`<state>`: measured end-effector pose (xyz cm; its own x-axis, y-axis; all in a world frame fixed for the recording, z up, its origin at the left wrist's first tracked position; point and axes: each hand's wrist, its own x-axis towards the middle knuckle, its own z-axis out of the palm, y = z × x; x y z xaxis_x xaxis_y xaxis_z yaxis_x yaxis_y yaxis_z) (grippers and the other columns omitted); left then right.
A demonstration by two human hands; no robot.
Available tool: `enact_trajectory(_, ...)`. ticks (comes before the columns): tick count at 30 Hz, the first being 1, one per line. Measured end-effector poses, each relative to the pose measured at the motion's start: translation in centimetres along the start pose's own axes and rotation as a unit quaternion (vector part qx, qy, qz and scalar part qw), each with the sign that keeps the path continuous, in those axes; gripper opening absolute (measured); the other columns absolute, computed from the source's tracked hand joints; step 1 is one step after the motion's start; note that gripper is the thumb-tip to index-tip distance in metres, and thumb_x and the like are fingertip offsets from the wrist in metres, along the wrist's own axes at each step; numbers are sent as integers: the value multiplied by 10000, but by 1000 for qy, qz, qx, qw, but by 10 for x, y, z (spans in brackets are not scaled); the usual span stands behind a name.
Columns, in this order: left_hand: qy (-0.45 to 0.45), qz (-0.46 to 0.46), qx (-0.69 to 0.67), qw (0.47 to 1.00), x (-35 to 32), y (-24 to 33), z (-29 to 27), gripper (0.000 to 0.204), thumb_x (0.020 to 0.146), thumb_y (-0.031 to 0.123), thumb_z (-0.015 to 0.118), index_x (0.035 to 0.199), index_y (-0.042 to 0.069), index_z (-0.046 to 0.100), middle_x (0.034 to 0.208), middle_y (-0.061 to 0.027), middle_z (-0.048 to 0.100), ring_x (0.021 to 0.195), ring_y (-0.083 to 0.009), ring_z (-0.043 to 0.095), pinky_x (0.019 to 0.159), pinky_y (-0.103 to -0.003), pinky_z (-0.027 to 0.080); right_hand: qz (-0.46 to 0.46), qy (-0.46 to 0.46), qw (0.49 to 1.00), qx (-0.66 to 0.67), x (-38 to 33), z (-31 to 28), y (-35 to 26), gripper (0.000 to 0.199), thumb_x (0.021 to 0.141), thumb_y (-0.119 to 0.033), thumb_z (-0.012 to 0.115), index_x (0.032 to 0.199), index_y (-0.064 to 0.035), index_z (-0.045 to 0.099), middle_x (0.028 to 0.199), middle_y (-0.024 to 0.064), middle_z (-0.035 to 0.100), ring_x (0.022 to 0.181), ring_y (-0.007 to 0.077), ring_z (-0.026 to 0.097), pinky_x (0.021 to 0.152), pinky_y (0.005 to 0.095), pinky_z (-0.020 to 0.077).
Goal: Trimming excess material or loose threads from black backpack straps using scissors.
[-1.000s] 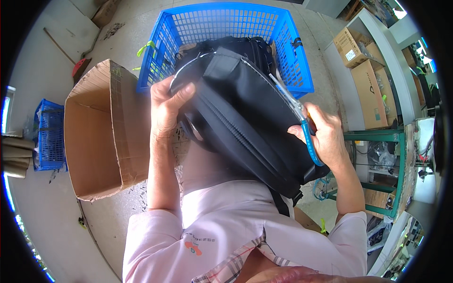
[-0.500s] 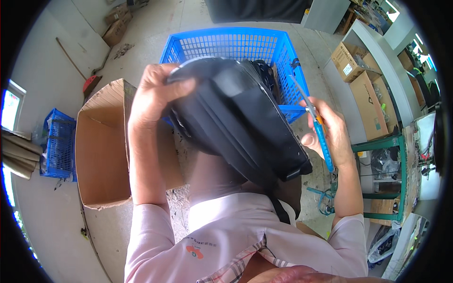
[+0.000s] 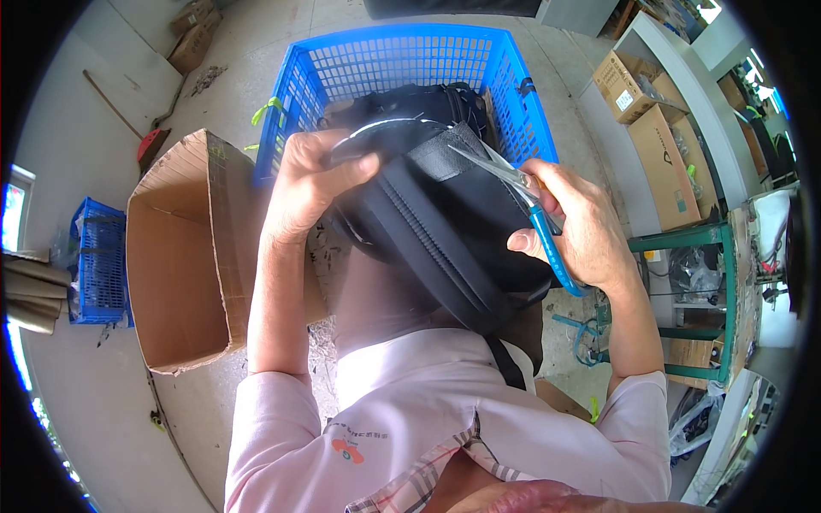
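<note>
A black fabric bag (image 3: 428, 239), which looks like a backpack with a padded strap, lies tilted over my lap. My left hand (image 3: 312, 184) is closed on its far left edge, thumb on top, where pale raw edging shows. My right hand (image 3: 586, 227) holds a pair of scissors (image 3: 548, 248) with blue handles. Their blades are parted and point left over a wide black webbing patch (image 3: 449, 154) at the bag's top. Whether the blades touch the fabric, I cannot tell.
Just beyond the bag stands a blue plastic crate (image 3: 534, 115) with black bags (image 3: 402, 107) inside. An open cardboard box (image 3: 175, 282) is at my left, with a smaller blue crate (image 3: 104, 265) past it. On the right are a green metal frame (image 3: 727, 299) and cardboard boxes (image 3: 667, 171).
The scissors have moved left, from beside the bag to over its top, and their blades have parted. My left hand has shifted slightly right and toward me. The webbing patch now shows clearly.
</note>
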<state>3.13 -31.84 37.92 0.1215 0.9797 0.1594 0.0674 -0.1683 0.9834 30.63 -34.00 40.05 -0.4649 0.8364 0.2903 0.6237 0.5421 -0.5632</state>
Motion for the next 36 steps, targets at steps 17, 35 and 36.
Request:
enact_trajectory(17,-3,-20,-25,999,-2,-11,-1,193,673,152,736,773,10,653,632,34,567,586,-42,475,567,-189,373,-12,-7,1000,-19,3,13,8,426,662,-302,736,878,-20,502,743,81,582,571,223,585,516,304,467)
enact_trajectory(35,-82,9,-34,996,10,-16,-2,168,696,130,719,744,-5,630,627,31,555,578,-37,455,540,-197,369,-51,-28,998,-23,23,3,9,468,642,-284,753,924,-12,498,780,81,567,543,198,531,523,305,447)
enact_trajectory(36,-81,5,-19,997,11,-17,-3,171,696,132,719,742,-5,629,626,29,555,577,-36,456,539,-195,369,-66,-25,997,-25,25,2,10,462,647,-287,749,922,-14,497,784,77,566,537,194,523,521,303,444)
